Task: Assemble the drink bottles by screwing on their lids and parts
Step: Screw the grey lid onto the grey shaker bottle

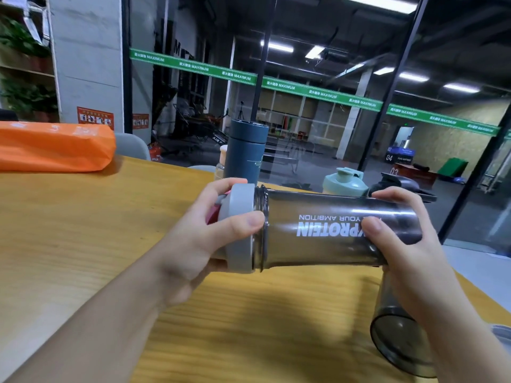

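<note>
White letters on the smoky shaker (326,230) read upside down: "PROTEIN", with "YOUR AMBITION" beside it, both partly covered by the right thumb. A green band (279,85) across the glass wall (304,128) repeats "MAXIMUM". The shaker lies sideways in the air above the pale wood-grain table (116,236). The left hand (199,239) curls round its grey lid (240,228), which sits at the ribbed neck; the right hand (401,239) grips the base end. Behind stand a matte blue flask (246,150), a mint lid (345,182) and a black lid (398,185). An orange bag (52,147) lies at the far left, and a second smoky cup (398,335) lies at the near right. Beyond the glass is a dim gym hall with strip lights.
</note>
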